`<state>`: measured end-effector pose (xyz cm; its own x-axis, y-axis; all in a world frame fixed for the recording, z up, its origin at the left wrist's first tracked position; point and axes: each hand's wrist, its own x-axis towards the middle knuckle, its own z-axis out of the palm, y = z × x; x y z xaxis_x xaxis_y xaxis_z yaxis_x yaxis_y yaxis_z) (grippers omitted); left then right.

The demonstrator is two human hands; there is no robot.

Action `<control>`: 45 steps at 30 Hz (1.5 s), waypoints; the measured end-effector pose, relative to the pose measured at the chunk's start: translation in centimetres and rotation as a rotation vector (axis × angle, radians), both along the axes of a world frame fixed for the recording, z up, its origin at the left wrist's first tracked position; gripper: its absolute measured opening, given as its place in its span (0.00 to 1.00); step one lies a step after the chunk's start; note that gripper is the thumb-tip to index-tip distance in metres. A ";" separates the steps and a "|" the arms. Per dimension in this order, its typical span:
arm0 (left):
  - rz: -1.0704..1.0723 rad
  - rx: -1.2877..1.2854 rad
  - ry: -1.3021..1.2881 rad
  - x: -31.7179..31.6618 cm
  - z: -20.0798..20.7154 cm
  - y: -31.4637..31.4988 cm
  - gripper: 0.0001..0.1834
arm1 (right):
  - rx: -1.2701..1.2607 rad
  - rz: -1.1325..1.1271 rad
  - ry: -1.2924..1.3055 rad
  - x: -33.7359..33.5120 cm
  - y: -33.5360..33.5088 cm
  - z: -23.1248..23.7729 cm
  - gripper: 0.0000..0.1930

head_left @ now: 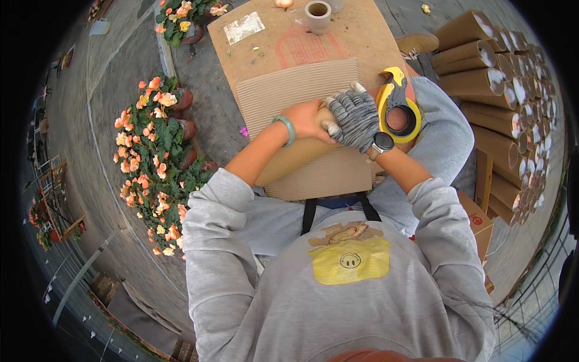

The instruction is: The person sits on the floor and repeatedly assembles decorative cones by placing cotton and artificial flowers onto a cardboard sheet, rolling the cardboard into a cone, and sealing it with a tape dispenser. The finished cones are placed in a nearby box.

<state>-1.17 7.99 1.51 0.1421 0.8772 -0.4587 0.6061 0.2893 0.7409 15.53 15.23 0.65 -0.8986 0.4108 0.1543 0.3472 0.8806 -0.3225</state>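
Cardboard sheeting, tan and finely ribbed, lies over the near part of a flat brown board tabletop, its near edge by the person's lap. Slantwise across the ribbed sheeting runs a smooth tan cardboard roll, its lower end toward the left forearm and its upper end between the two hands.

The bare left hand, with a pale green bangle at its wrist, is closed over the upper part of the roll, fingers bent around it. The right hand, in a grey knitted glove with pale fingertips, curls over the roll's upper end with its thumb toward the left hand; how firmly it presses cannot be told. A round black-faced watch sits on the right wrist.

Just beside the gloved hand rests a yellow and black tape dispenser. Toward the board's far edge stands a translucent tape roll with a brown core, and a worn white label marks the far left corner. Orange-pink flowering plants in reddish-brown pots line the left; brown cardboard tubes, stacked with white material in many ends, fill the right.
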 end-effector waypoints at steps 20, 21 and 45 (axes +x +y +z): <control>0.116 0.485 0.720 4.1 0.8 -4.7 0.44 | -1.332 -0.410 0.501 8.2 3.5 9.5 0.21; 0.132 0.566 0.731 4.3 0.5 -4.8 0.44 | -1.284 -0.363 0.517 7.8 2.3 10.8 0.21; -0.162 0.807 0.536 6.7 14.4 -8.4 0.34 | -2.308 -0.180 0.506 7.1 2.3 5.3 0.32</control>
